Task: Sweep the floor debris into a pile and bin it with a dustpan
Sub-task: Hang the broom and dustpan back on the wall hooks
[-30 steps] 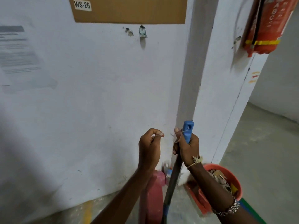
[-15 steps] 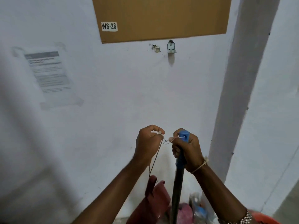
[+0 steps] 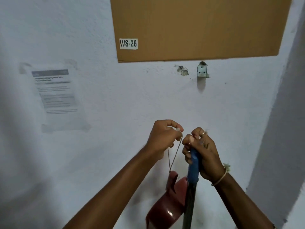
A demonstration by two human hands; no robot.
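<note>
White wall (image 3: 115, 104) carries cardboard (image 3: 198, 27) labelled WS-26 and a taped paper (image 3: 56, 93). Maroon dustpan (image 3: 165, 207) hangs low centre, just beside the broom (image 3: 193, 169). Left hand (image 3: 162, 138): fingers pinch the top of the dustpan's string (image 3: 173, 156). Right hand (image 3: 203, 154): fingers curled round the broom's blue grip. Metal bracket (image 3: 202, 71) on the wall above the hands.
</note>
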